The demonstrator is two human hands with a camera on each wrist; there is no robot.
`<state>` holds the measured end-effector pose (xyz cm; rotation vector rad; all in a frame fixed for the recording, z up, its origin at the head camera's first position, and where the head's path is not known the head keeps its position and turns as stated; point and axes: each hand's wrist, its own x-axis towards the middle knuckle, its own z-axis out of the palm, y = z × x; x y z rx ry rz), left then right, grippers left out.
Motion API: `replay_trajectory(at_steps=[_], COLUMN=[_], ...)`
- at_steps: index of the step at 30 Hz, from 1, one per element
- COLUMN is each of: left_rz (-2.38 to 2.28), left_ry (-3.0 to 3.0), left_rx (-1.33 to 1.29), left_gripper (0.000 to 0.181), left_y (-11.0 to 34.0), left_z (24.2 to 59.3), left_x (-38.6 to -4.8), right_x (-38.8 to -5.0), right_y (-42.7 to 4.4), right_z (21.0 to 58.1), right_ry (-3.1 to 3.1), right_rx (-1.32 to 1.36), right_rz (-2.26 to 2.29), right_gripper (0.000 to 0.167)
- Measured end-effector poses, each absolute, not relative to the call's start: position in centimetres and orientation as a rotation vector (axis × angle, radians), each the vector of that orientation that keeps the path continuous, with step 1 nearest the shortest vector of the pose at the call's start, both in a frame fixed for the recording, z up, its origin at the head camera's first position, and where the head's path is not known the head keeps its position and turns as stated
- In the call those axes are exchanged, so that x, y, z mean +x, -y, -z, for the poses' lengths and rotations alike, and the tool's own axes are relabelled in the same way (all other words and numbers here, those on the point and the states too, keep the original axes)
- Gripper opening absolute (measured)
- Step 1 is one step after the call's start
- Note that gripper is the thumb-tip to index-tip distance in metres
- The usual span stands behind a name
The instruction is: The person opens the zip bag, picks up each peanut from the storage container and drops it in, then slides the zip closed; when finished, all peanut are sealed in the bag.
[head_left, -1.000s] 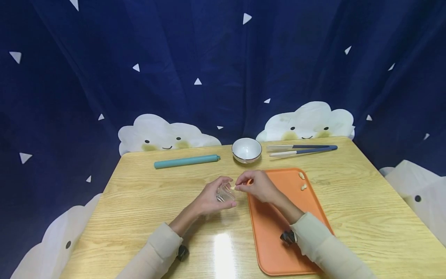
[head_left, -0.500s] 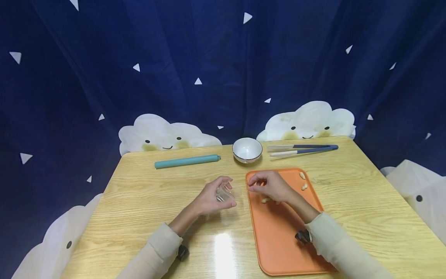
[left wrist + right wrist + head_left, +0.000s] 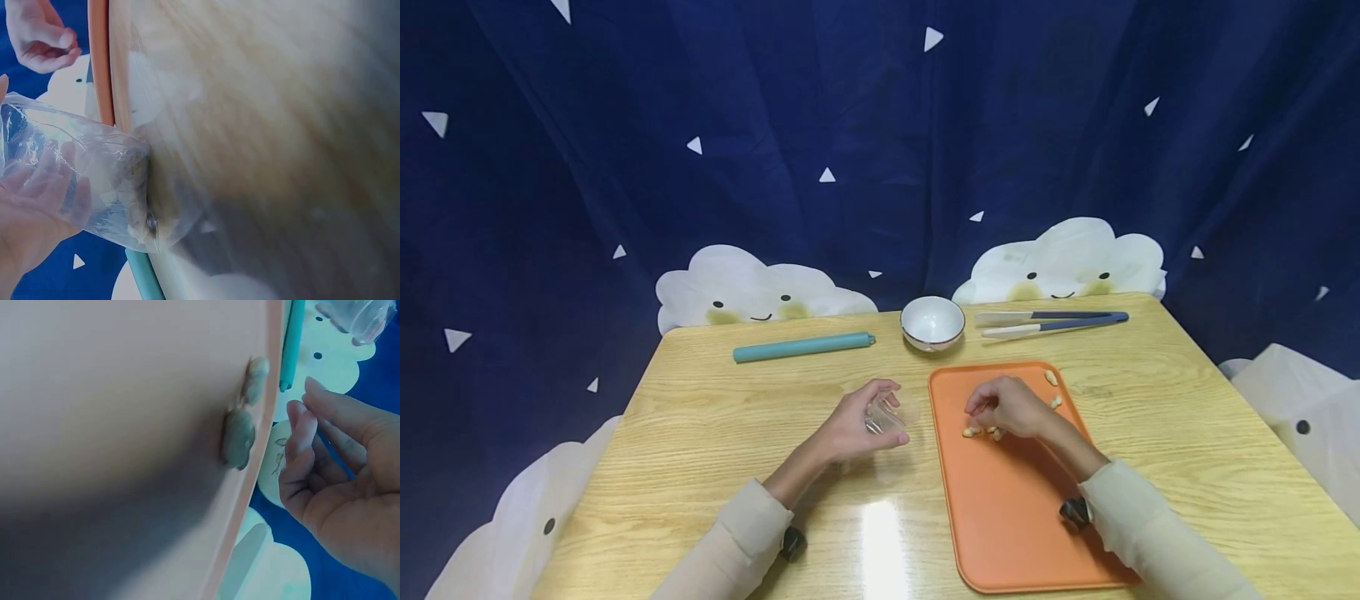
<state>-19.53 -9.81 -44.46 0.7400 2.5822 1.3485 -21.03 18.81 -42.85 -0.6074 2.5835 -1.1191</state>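
Note:
My left hand (image 3: pixel 853 427) holds a clear plastic bag (image 3: pixel 81 169) upright, mouth spread by the fingers, over the wood left of the tray. Pale brown lumps, seemingly peanuts, lie at the bag's bottom in the left wrist view. Over the orange tray (image 3: pixel 1007 517) hovers my right hand (image 3: pixel 1011 407), fingers loosely bent and nothing visible between them. Just below it, peanuts in their shells (image 3: pixel 972 432) lie on the tray, partly hidden by the hand. In the right wrist view a peanut (image 3: pixel 239 439) shows apart from the fingertips.
At the back of the table stands a white bowl (image 3: pixel 932 321) with a dark rim. Tongs (image 3: pixel 1052 323) with blue handles lie to its right, a teal stick (image 3: pixel 803 347) to its left. More peanuts (image 3: pixel 1051 377) sit by the tray's far right corner.
My right hand has gone from the bag's mouth rightward to above the tray; the pale bit it pinched earlier is no longer in its fingers. My left hand stays in place with the bag.

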Motion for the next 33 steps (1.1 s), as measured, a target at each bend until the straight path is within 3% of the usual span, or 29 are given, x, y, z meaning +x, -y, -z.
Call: replay_trajectory(at_steps=[21,33], left_rz=[-1.336,-1.337], left_ry=[-2.583,-2.58], left_rx=[0.738,0.743], left_gripper=[0.074,0.073], left_y=[9.8,9.7], left_z=[44.4,44.4], left_x=[-19.5,-19.5], right_x=[-20.9,-21.0], right_y=[-18.4,-17.6], right_z=[44.3,43.1], right_ry=[-2.707,-2.676], right_rx=[-0.642,-0.543], right_rz=[0.891,1.037], right_gripper=[0.013,0.003])
